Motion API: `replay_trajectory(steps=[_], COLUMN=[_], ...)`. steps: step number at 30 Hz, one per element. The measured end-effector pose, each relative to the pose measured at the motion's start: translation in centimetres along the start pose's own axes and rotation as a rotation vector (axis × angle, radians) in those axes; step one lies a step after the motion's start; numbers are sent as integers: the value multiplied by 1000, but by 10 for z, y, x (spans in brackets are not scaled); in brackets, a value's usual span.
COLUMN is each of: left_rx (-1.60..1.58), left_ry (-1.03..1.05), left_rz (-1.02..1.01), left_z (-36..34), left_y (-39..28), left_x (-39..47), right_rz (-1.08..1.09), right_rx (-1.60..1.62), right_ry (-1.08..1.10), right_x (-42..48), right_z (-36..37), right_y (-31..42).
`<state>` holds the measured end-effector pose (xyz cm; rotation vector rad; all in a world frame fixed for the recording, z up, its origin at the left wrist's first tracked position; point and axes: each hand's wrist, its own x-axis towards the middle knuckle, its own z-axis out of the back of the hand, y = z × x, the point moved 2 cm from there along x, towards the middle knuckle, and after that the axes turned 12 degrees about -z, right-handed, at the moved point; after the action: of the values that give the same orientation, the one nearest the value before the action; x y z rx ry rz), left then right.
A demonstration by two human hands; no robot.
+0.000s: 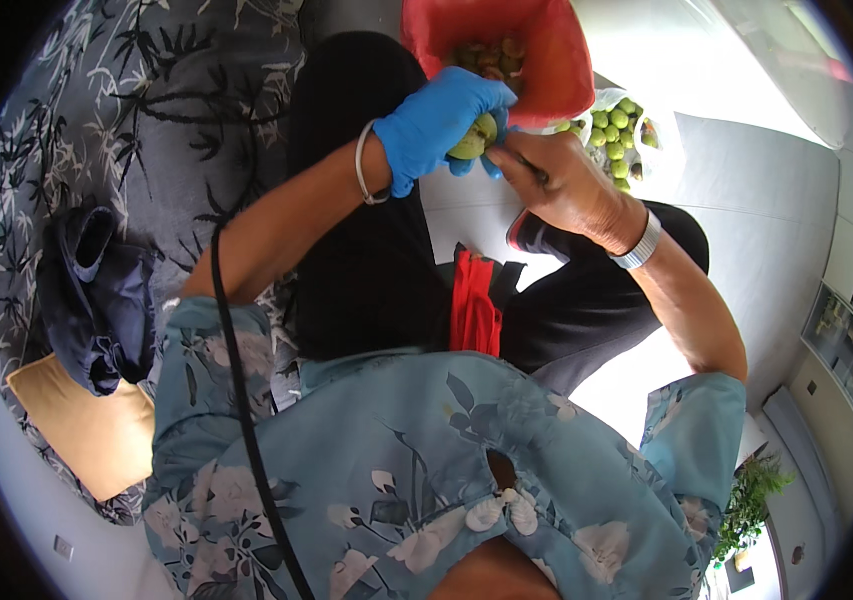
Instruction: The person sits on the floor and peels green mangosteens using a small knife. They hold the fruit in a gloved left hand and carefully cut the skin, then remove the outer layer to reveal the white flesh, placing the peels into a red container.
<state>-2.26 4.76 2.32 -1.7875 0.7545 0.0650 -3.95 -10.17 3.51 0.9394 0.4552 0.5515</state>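
My left hand, in a blue glove, is closed around a green round fruit with a cut or split across its skin. Bare and close beside it, my right hand grips a slim tool, perhaps a knife. Only a dark bit of its handle shows in the fist; the working end is hidden by fingers and fruit. Both hands are just over the near rim of a red plastic bin. Inside the bin lie brownish-green fruit pieces, partly covered by the gloved hand.
Right of the bin, a clear plastic bag holds several green fruits on the grey tiled floor. A bamboo-patterned cover spreads on the left, bearing dark folded clothing. A black cable hangs past my left arm.
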Motion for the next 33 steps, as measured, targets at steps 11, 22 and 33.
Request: replay_trajectory(steps=[11, 22, 33], left_rx=[151, -200, -506], left_ry=[52, -301, -56], left_rz=[-56, -662, -754], left_z=[4, -5, -4], left_y=[4, -6, -16], left_x=[9, 24, 23], right_rz=[-125, -332, -55], right_rx=[74, 256, -77], right_ry=[53, -387, -617], right_x=[1, 19, 20], right_z=[-4, 3, 15], right_y=[-9, 16, 38])
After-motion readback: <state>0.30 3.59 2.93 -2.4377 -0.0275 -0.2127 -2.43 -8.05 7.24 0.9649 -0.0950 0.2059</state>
